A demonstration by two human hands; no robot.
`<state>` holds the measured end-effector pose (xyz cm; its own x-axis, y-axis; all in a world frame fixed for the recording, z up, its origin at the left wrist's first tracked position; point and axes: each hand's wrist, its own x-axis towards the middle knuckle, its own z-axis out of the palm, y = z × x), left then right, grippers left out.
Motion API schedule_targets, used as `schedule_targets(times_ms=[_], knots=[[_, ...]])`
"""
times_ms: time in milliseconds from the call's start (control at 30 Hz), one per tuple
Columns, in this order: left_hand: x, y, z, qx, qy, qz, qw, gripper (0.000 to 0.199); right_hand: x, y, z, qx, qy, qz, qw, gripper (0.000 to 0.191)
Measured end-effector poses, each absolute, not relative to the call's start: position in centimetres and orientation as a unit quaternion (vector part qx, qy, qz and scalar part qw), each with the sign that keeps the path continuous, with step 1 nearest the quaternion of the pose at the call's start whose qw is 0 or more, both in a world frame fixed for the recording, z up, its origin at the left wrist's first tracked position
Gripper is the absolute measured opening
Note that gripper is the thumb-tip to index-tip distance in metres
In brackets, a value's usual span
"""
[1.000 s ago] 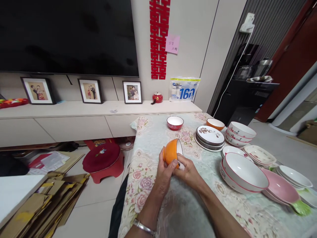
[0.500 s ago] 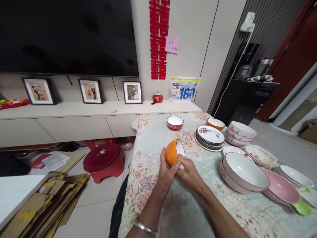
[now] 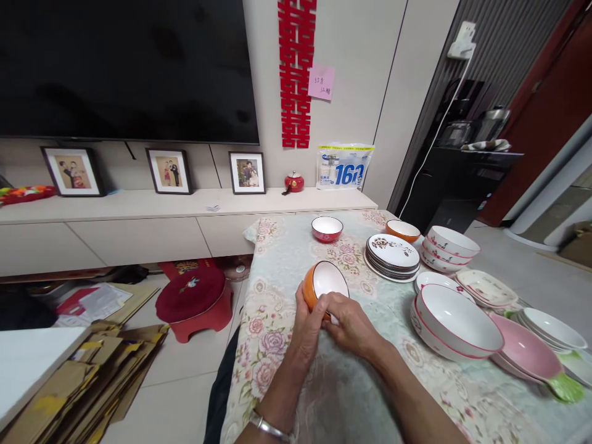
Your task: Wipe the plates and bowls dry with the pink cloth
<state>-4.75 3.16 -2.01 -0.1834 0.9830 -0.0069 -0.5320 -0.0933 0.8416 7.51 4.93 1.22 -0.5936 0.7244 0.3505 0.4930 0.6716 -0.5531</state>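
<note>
An orange bowl [image 3: 329, 279] with a white inside and dark rim is held tilted above the tablecloth, its opening towards the upper right. My left hand [image 3: 306, 324] wraps around its left side, thumb near the rim. At the near edge, the closed fingers of my right hand [image 3: 349, 320] grip the rim. A scrap of something white shows beneath those fingers; I cannot tell what it is. Beyond the hands stands a red bowl [image 3: 327, 229] with a white inside. To the right is a stack of flower-patterned plates [image 3: 393, 251].
Along the table's right side stand another orange bowl [image 3: 402, 231], stacked white bowls [image 3: 451, 250], large red-rimmed bowls [image 3: 457, 324], pink dishes [image 3: 527, 348] and small white plates [image 3: 552, 330]. A red stool [image 3: 194, 302] and flattened cardboard [image 3: 97, 382] are on the floor at left.
The orange bowl has turned in my hands, so more of its white inside faces me. Both hands have shifted slightly with it.
</note>
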Motion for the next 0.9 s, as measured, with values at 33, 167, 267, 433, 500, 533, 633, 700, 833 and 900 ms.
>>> schedule_targets(times_ms=[33, 167, 267, 433, 500, 533, 633, 700, 833, 900], knots=[[-4.7, 3.2, -2.0, 0.312, 0.372, 0.673, 0.558, 0.072, 7.5, 4.9, 1.3, -0.353, -0.865, 0.21, 0.287, 0.018], [-4.6, 2.9, -1.0, 0.291, 0.382, 0.68, 0.554, 0.066, 8.2, 4.8, 2.5, -0.337, -0.826, 0.321, 0.317, 0.014], [-4.7, 2.4, 0.3, 0.26, 0.361, 0.676, 0.587, 0.065, 9.2, 5.0, 3.2, -0.338, -0.712, 0.48, 0.384, 0.018], [-5.1, 2.2, 0.8, 0.21, 0.316, 0.672, 0.637, 0.064, 10.6, 6.7, 3.0, -0.378, -0.41, 0.519, 0.648, 0.037], [-5.1, 2.2, 0.8, 0.176, 0.31, 0.67, 0.651, 0.061, 10.7, 7.4, 2.7, -0.403, -0.323, 0.478, 0.71, 0.042], [-5.1, 2.1, 0.8, 0.163, 0.308, 0.665, 0.66, 0.06, 10.6, 7.7, 2.6, -0.415, -0.302, 0.47, 0.718, 0.044], [-4.9, 1.9, 1.1, 0.147, 0.293, 0.647, 0.689, 0.057, 10.2, 7.7, 2.4, -0.414, -0.317, 0.504, 0.688, 0.045], [-4.8, 1.7, 1.3, 0.15, 0.276, 0.634, 0.706, 0.056, 9.8, 7.3, 2.4, -0.382, -0.363, 0.531, 0.664, 0.044], [-4.8, 1.5, 1.1, 0.178, 0.251, 0.62, 0.722, 0.057, 9.2, 6.7, 2.4, -0.355, -0.411, 0.543, 0.64, 0.048], [-4.7, 1.6, 0.9, 0.201, 0.245, 0.633, 0.706, 0.061, 9.1, 6.7, 2.2, -0.369, -0.403, 0.573, 0.61, 0.052]])
